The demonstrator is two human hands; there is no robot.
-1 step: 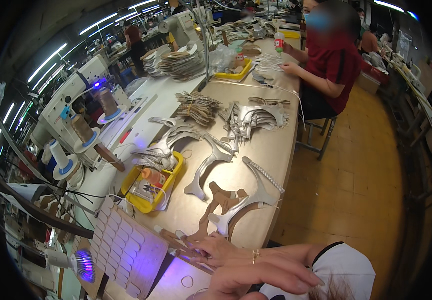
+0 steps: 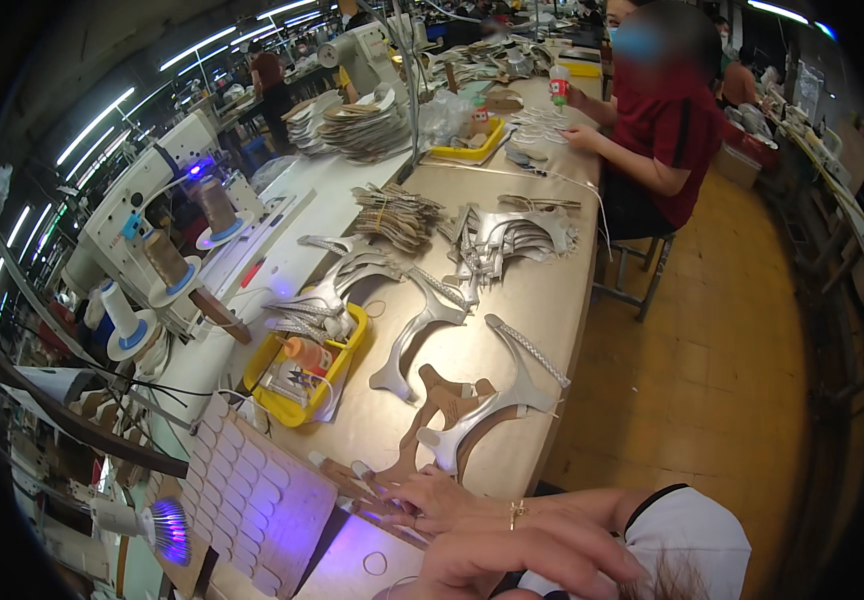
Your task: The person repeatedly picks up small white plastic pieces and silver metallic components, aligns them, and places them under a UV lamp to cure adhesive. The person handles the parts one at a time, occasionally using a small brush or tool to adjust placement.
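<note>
My right hand (image 2: 437,503), with a thin gold bracelet at the wrist, lies on narrow brown strap-like pieces (image 2: 357,482) at the near end of the table. Its fingers are spread over them. Closer to the camera is my left hand (image 2: 522,555), raised, fingers stretched and slightly bent toward the right, with nothing visible in them. Just beyond my right hand lies a silver forked shoe-upper piece (image 2: 497,408) with a braided strap, partly over brown forked pieces (image 2: 442,400). Another silver upper piece (image 2: 420,340) rests farther off.
A yellow tray (image 2: 360,335) holds an orange-capped bottle (image 2: 307,353) and small items. To the left are a board of rounded pale pieces (image 2: 252,500), a glowing lamp (image 2: 167,530) and thread spools (image 2: 167,260). Stacked silver uppers (image 2: 512,240) lie beyond. A co-worker (image 2: 667,150) sits across.
The fingers of my left hand have shifted very slightly. Everything else looks the same.
</note>
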